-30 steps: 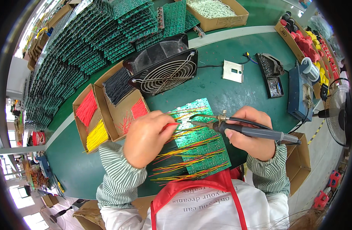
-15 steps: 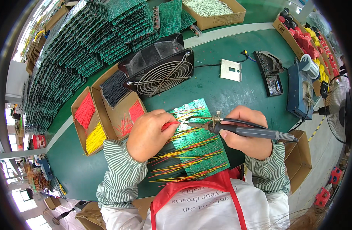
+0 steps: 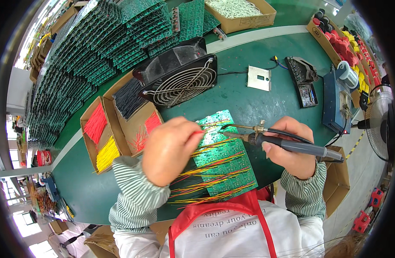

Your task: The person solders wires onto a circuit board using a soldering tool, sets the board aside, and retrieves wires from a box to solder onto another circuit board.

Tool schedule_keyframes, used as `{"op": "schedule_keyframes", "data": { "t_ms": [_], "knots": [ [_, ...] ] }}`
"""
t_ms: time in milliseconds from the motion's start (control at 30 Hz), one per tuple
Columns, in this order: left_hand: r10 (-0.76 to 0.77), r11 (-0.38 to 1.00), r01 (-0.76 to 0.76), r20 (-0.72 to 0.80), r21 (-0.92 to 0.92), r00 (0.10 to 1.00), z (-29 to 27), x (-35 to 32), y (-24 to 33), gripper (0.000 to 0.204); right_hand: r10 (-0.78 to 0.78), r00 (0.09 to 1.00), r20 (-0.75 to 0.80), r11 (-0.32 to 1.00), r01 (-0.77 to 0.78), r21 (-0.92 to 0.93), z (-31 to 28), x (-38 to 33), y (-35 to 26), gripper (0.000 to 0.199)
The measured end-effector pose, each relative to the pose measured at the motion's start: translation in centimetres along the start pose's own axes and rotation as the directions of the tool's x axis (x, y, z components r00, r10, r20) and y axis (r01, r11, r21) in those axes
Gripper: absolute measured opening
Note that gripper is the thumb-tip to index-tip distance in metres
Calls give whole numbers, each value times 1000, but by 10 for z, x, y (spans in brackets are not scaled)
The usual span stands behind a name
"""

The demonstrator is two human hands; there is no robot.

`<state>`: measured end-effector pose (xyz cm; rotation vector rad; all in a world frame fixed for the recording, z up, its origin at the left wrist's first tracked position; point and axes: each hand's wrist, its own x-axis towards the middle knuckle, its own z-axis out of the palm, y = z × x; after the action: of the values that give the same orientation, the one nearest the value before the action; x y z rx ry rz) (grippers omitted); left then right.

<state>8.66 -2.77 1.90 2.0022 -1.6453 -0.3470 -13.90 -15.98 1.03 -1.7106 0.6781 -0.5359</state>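
My left hand (image 3: 169, 148) is closed in a pinch over the left edge of a green circuit board (image 3: 229, 187), with a bit of red wire (image 3: 199, 132) showing at its fingertips. How many wires it holds is hidden. My right hand (image 3: 292, 150) grips a grey-handled soldering iron (image 3: 294, 146) with a thin feed tube (image 3: 242, 126) clamped along it. The iron's tip and the tube's end point left over the upper part of the board. Rows of red and yellow wires (image 3: 191, 188) lie across the board and stick out past its left side.
A cardboard box (image 3: 126, 121) of red, yellow and black wires stands at left beside a black fan (image 3: 180, 77). Stacked circuit boards (image 3: 98, 43) fill the far left. A metal plate (image 3: 259, 78), a black tray (image 3: 301, 81) and a blue solder feeder (image 3: 336, 101) stand at right.
My right hand has drawn the soldering iron slightly to the right, away from the left fingertips. My left hand has shifted a little up and turned, still pinching red wire.
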Motion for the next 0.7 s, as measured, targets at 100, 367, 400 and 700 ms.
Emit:
{"op": "schedule_keyframes", "data": {
  "t_ms": [100,367,400,700],
  "knots": [
    [16,1000,-15,54,-11,998,10,3,-1,11,11,1000,-10,1000,-11,14,1,0,-2,17],
    [12,999,-7,122,-39,993,21,10,-8,12,51,999,-2,998,-51,35,2,3,0,18],
    [11,999,-6,122,-38,992,21,11,-8,12,43,999,-3,998,-43,36,3,4,2,18],
    [17,1000,-15,125,-22,992,19,11,-7,11,52,999,-7,997,-52,56,-1,2,-2,17]
  ]
}}
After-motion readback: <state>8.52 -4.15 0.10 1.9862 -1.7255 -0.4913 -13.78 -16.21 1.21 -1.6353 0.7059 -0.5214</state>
